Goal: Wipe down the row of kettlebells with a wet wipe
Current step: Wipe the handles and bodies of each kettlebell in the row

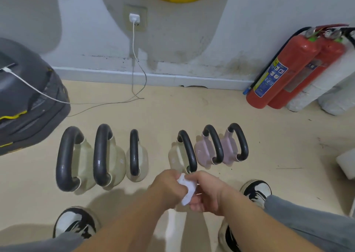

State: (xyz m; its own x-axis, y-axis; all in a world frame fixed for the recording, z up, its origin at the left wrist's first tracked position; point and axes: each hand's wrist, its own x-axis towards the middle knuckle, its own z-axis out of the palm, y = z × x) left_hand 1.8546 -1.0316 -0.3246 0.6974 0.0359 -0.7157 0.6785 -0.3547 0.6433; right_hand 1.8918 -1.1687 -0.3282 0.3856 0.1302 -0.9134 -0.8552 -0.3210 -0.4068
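Wet wipe [187,191] bunched, white, pinched between left hand [167,188] and right hand [208,192], both hands' fingers curled on it. Just beyond, on floor [192,113]: upright row running left-right, four cream kettlebells [117,159], two pink kettlebells [204,151] at right. Dark handles [134,151] lengthwise toward wall [230,40].
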